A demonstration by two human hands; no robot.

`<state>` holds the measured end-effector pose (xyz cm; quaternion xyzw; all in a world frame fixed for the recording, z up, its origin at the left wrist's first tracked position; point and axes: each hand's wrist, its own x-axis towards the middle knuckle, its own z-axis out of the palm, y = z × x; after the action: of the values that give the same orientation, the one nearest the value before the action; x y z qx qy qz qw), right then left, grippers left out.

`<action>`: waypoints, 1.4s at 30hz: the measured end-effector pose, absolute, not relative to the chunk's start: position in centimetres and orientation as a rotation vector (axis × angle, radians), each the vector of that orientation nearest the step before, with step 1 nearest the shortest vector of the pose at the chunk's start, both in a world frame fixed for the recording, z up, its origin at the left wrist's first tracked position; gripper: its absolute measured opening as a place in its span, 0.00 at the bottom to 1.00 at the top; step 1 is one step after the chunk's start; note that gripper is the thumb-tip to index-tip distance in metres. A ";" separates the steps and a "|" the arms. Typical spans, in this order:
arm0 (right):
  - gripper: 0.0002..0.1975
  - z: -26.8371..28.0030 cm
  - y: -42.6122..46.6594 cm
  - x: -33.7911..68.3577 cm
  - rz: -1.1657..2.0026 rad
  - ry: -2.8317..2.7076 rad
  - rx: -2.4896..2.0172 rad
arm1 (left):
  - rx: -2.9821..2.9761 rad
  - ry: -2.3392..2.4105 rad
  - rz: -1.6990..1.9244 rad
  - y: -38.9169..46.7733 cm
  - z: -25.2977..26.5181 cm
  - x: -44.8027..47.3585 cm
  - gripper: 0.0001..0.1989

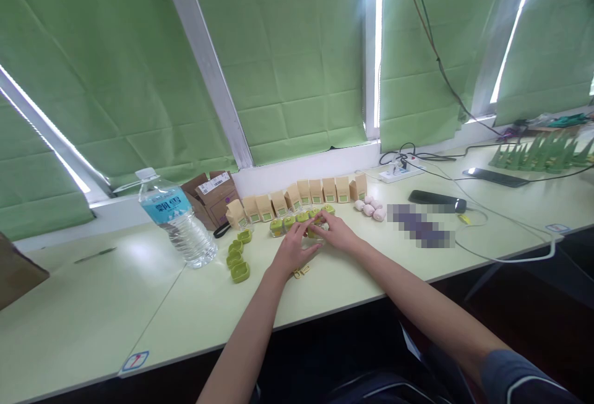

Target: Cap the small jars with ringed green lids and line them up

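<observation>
My left hand (293, 248) and my right hand (338, 234) meet over the table, fingers bent around a small green-lidded clear box (316, 231) that they partly hide. Behind them stands a row of similar green-lidded boxes (289, 221). A few small yellow clasp-like pieces (301, 273) lie just below my left hand. Off to the left, several open green cups (239, 271) form a curved line. Small tan paper cartons (304, 191) with green labels line up farther back.
A large water bottle (179, 221) stands at left before an open cardboard box (216, 198). Pink-white rolled pieces (372, 208) sit right of the cartons. Farther right are a black elongated object (436, 200), a power strip (401, 169) with cables, a phone-like slab (495, 177) and green spiky pieces (541, 155).
</observation>
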<state>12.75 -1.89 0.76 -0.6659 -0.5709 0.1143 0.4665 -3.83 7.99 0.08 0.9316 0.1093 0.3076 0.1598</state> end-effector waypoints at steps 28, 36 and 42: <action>0.29 -0.8 -1.2 13.4 0.252 -1.566 -1.594 | 2.646 0.201 1.001 8.6 0.3 -3.8 0.28; 0.24 -0.4 -1.2 13.2 0.112 -1.549 -1.523 | 2.648 0.307 0.997 8.7 0.2 -3.8 0.27; 0.24 -0.2 -1.2 13.2 0.101 -1.544 -1.463 | 2.661 0.325 1.002 9.2 -0.1 -3.7 0.23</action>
<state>13.19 -1.21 -0.15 -0.6010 -0.6342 0.0413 0.4846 -3.68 9.21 -0.12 0.9207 0.1126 0.3468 0.1393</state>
